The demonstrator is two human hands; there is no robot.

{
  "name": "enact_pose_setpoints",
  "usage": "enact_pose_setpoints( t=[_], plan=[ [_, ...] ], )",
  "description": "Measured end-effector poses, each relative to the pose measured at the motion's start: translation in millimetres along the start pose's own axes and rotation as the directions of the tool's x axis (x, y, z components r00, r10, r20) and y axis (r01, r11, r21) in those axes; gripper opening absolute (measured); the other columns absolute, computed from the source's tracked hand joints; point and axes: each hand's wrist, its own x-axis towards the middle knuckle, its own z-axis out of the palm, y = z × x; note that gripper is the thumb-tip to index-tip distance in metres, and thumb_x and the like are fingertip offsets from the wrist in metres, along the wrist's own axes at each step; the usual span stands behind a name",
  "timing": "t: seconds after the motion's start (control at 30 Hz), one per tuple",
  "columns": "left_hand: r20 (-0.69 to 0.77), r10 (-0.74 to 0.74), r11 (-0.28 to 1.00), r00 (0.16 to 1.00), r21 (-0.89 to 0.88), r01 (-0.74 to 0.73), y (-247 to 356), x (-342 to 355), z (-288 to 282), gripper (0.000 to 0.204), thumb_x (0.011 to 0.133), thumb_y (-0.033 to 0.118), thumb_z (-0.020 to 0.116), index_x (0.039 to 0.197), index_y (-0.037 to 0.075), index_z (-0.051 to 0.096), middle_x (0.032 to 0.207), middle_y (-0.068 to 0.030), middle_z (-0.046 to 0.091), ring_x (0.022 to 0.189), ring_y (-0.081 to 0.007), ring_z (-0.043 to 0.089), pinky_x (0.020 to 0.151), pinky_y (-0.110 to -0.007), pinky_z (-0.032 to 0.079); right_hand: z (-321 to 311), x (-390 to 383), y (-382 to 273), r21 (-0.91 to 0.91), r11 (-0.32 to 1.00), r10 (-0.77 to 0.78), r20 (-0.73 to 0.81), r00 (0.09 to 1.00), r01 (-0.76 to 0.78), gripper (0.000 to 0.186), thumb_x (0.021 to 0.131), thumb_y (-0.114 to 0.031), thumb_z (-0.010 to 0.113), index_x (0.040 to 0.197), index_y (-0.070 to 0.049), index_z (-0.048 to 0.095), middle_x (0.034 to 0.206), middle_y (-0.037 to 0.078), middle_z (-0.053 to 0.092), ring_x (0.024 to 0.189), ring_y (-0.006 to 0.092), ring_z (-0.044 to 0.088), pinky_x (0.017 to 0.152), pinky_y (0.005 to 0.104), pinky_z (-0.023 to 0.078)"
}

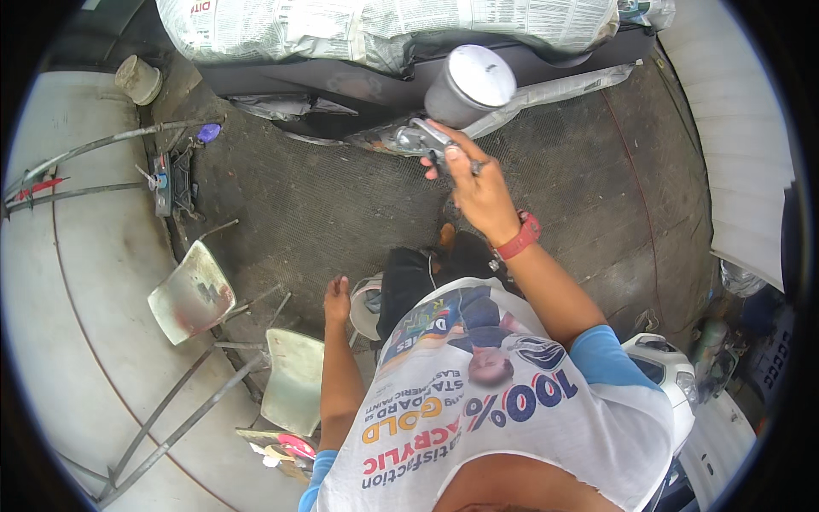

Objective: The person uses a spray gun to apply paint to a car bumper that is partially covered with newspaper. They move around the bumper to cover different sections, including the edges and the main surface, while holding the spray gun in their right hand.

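Observation:
My right hand [482, 183] is wrapped round the handle of a metal spray gun [420, 138], with a red watch on that wrist. A grey cylindrical cup with a whitish lid [469, 85] sits on top of the gun. The gun's nozzle points left, close to a dark grey vehicle panel [341, 83] whose upper part is masked with newspaper [384, 30]. My left hand [338, 299] hangs low at my side with nothing visible in it, its fingers loosely stretched. Beside it is a round whitish container [367, 305], partly hidden by my leg.
Two stained pale chair seats [194, 294] with metal legs stand at the left, near curved metal bars [111, 141]. A bucket [139, 80] is at the far left. A thin hose [631, 154] crosses the dark floor. A white vehicle [661, 367] is at the lower right.

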Motion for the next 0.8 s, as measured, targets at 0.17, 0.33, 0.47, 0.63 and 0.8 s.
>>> enact_pose_setpoints(
  t=[0.17, 0.33, 0.47, 0.63, 0.8],
  plan=[
    [0.033, 0.075, 0.997, 0.997, 0.027, -0.076, 45, 14, -23, 0.060, 0.110, 0.045, 0.066, 0.150, 0.000, 0.063, 0.146, -0.0242, 0.069, 0.138, -0.0357, 0.066, 0.117, -0.044, 0.048, -24, -8, 4, -0.108, 0.994, -0.005, -0.229, 0.973, -0.021, 0.046, 0.119, -0.031, 0.050, 0.155, -0.005, 0.063, 0.116, 0.010, 0.079, 0.093, 0.0133, 0.073, 0.086, 0.0316, 0.060],
    [0.227, -0.088, 0.960, 0.970, 0.280, 0.022, -10, 66, -49, 0.070, 0.107, 0.057, 0.064, 0.150, 0.003, 0.064, 0.149, -0.0249, 0.067, 0.140, -0.0386, 0.064, 0.117, -0.046, 0.048, -16, -17, 3, -0.097, 0.983, 0.092, -0.460, 0.883, -0.153, 0.047, 0.121, -0.035, 0.046, 0.156, -0.008, 0.062, 0.106, 0.007, 0.078, 0.087, 0.0089, 0.071, 0.056, 0.0235, 0.052],
    [0.318, -0.166, 0.882, 0.933, 0.471, -0.004, -45, 132, -94, 0.073, 0.105, 0.068, 0.058, 0.149, 0.010, 0.067, 0.149, -0.0260, 0.067, 0.147, -0.0398, 0.059, 0.121, -0.049, 0.044, 41, -11, 2, -0.034, 0.987, 0.106, -0.586, 0.804, -0.155, 0.047, 0.121, -0.037, 0.047, 0.155, -0.009, 0.062, 0.097, 0.005, 0.077, 0.077, 0.0064, 0.069, 0.047, 0.0219, 0.042],
    [0.349, -0.084, 0.831, 0.934, 0.542, -0.128, -4, 218, -196, 0.082, 0.108, 0.064, 0.058, 0.162, 0.003, 0.052, 0.161, -0.0236, 0.058, 0.151, -0.0394, 0.054, 0.126, -0.051, 0.040, 144, 5, -7, -0.024, 0.984, 0.120, -0.639, 0.759, -0.176, 0.047, 0.121, -0.038, 0.047, 0.154, -0.009, 0.063, 0.096, 0.005, 0.077, 0.075, 0.0062, 0.068, 0.047, 0.0228, 0.043],
    [0.043, -0.038, 0.984, 0.998, 0.176, 0.030, 57, 259, -301, 0.064, 0.111, 0.054, 0.063, 0.154, 0.007, 0.062, 0.149, -0.0110, 0.069, 0.136, -0.0298, 0.065, 0.115, -0.046, 0.047, 226, 25, -15, -0.034, 0.992, 0.080, -0.563, 0.822, -0.120, 0.053, 0.121, -0.041, 0.041, 0.155, -0.006, 0.061, 0.099, 0.009, 0.078, 0.080, 0.0112, 0.074, 0.046, 0.0217, 0.046]
  ],
)
